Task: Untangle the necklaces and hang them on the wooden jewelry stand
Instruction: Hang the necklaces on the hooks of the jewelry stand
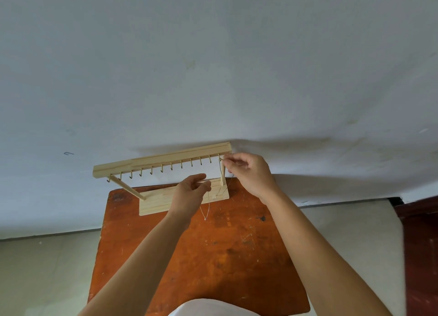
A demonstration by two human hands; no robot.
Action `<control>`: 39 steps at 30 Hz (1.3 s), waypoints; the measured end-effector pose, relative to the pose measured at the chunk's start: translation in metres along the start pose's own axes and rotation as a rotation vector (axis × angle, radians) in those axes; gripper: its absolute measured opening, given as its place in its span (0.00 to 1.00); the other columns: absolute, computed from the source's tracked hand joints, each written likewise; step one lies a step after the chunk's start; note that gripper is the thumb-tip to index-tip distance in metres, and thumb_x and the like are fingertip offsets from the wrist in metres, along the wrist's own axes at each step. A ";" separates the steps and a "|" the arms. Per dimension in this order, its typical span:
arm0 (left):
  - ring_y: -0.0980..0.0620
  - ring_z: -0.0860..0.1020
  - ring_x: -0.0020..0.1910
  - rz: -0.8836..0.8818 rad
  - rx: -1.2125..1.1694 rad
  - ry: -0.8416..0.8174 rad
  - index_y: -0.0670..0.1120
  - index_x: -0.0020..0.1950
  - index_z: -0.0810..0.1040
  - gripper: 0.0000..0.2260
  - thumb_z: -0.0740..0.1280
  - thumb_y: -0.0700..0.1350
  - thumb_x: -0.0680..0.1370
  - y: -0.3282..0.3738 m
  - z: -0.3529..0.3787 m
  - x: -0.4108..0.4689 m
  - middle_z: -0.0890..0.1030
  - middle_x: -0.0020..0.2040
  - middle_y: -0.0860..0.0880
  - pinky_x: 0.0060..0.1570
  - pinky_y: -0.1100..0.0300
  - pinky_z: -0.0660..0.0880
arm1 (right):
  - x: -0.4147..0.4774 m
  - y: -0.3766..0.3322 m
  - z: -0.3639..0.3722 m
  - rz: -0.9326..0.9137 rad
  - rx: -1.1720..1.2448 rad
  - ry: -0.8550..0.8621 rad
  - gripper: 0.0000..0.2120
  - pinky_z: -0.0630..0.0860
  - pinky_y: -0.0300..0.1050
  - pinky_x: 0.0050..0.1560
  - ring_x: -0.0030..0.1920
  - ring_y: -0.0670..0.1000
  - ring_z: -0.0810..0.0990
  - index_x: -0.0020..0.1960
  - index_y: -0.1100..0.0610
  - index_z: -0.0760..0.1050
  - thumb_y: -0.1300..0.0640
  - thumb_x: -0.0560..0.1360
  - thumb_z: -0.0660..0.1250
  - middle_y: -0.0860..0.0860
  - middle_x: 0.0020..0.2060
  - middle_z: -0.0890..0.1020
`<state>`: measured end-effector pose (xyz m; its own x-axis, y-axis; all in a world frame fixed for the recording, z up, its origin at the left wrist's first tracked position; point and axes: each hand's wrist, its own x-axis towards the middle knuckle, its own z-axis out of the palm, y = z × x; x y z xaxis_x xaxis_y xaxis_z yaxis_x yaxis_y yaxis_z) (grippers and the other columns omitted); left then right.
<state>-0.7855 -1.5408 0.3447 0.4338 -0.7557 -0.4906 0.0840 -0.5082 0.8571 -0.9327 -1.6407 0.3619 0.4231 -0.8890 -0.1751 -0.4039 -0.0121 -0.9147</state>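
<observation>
A pale wooden jewelry stand [163, 159] stands at the far edge of the table, its top bar lined with several small brass hooks. My right hand [248, 171] pinches a thin gold necklace chain [224, 173] at the rightmost hook. From there the chain runs down beside the right post to the stand's base. My left hand [189, 192] is raised in front of the base and pinches a thin silver necklace [205, 212], which hangs below it in a loop with a small pendant at the bottom.
The worn orange-brown table [213, 249] stands against a pale wall [213, 67]. A light floor lies on both sides, and a dark red surface [419, 244] is at the right edge. Something white [208, 308] sits at the bottom of the view.
</observation>
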 end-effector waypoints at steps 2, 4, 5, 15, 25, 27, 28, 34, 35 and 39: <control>0.54 0.75 0.37 0.060 0.113 -0.016 0.47 0.61 0.79 0.11 0.68 0.43 0.78 0.000 -0.009 -0.002 0.83 0.49 0.48 0.40 0.61 0.74 | -0.002 -0.001 -0.001 0.004 0.001 0.019 0.12 0.77 0.37 0.55 0.54 0.42 0.80 0.59 0.52 0.82 0.49 0.78 0.68 0.44 0.53 0.84; 0.55 0.75 0.35 0.119 0.183 -0.036 0.48 0.59 0.80 0.10 0.69 0.43 0.78 0.002 -0.019 -0.005 0.83 0.49 0.50 0.36 0.65 0.72 | -0.007 -0.002 -0.004 -0.003 0.012 0.051 0.12 0.73 0.30 0.51 0.53 0.38 0.78 0.59 0.53 0.82 0.49 0.79 0.67 0.42 0.52 0.83; 0.56 0.74 0.34 0.146 0.199 -0.052 0.49 0.57 0.81 0.09 0.70 0.44 0.77 0.004 -0.024 -0.008 0.83 0.48 0.50 0.35 0.66 0.72 | -0.010 -0.002 -0.005 -0.013 0.016 0.069 0.11 0.71 0.26 0.49 0.51 0.35 0.78 0.58 0.53 0.82 0.50 0.79 0.67 0.40 0.50 0.82; 0.40 0.80 0.47 0.308 0.194 -0.212 0.48 0.51 0.82 0.05 0.71 0.44 0.75 0.037 -0.058 -0.035 0.87 0.44 0.50 0.34 0.63 0.71 | -0.047 0.019 0.030 0.082 -0.105 -0.237 0.19 0.74 0.39 0.56 0.63 0.44 0.75 0.70 0.41 0.71 0.52 0.80 0.66 0.42 0.63 0.76; 0.57 0.80 0.36 0.334 0.126 -0.171 0.45 0.52 0.83 0.06 0.71 0.41 0.76 0.046 -0.065 -0.044 0.87 0.44 0.51 0.38 0.67 0.74 | -0.064 0.014 0.053 0.077 0.088 -0.191 0.14 0.72 0.42 0.63 0.53 0.35 0.78 0.56 0.48 0.80 0.44 0.82 0.58 0.37 0.49 0.82; 0.55 0.81 0.36 0.349 0.167 -0.123 0.46 0.51 0.83 0.05 0.71 0.42 0.76 0.046 -0.064 -0.041 0.86 0.44 0.52 0.38 0.66 0.74 | -0.067 0.018 0.045 0.128 0.187 -0.139 0.13 0.73 0.44 0.64 0.52 0.37 0.80 0.55 0.46 0.81 0.44 0.82 0.60 0.43 0.47 0.84; 0.54 0.83 0.37 0.357 0.192 -0.110 0.47 0.49 0.84 0.04 0.72 0.42 0.76 0.046 -0.062 -0.039 0.86 0.44 0.53 0.39 0.63 0.74 | -0.068 0.019 0.041 0.141 0.223 -0.125 0.12 0.73 0.44 0.63 0.52 0.39 0.81 0.54 0.46 0.81 0.44 0.82 0.60 0.45 0.47 0.85; 0.59 0.82 0.44 0.436 0.301 -0.095 0.50 0.48 0.85 0.03 0.72 0.43 0.75 0.055 -0.050 -0.034 0.85 0.45 0.55 0.44 0.63 0.76 | -0.070 0.023 0.031 0.148 0.346 -0.074 0.11 0.75 0.42 0.59 0.46 0.48 0.84 0.53 0.51 0.82 0.49 0.82 0.61 0.50 0.37 0.82; 0.62 0.81 0.45 0.457 0.320 -0.079 0.50 0.48 0.85 0.03 0.72 0.44 0.75 0.058 -0.050 -0.033 0.85 0.46 0.56 0.46 0.67 0.75 | -0.069 0.024 0.031 0.148 0.344 -0.079 0.11 0.75 0.43 0.58 0.45 0.49 0.83 0.53 0.51 0.82 0.49 0.82 0.61 0.47 0.35 0.80; 0.60 0.81 0.43 0.491 0.351 -0.048 0.50 0.47 0.85 0.03 0.73 0.44 0.74 0.070 -0.049 -0.021 0.85 0.44 0.56 0.44 0.70 0.74 | -0.066 0.028 0.038 0.138 0.303 -0.100 0.11 0.78 0.50 0.59 0.39 0.50 0.79 0.53 0.47 0.82 0.46 0.82 0.61 0.42 0.30 0.77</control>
<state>-0.7448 -1.5405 0.4230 0.3055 -0.9500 -0.0638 -0.4207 -0.1948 0.8860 -0.9406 -1.5653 0.3342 0.4646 -0.8236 -0.3253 -0.2094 0.2547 -0.9441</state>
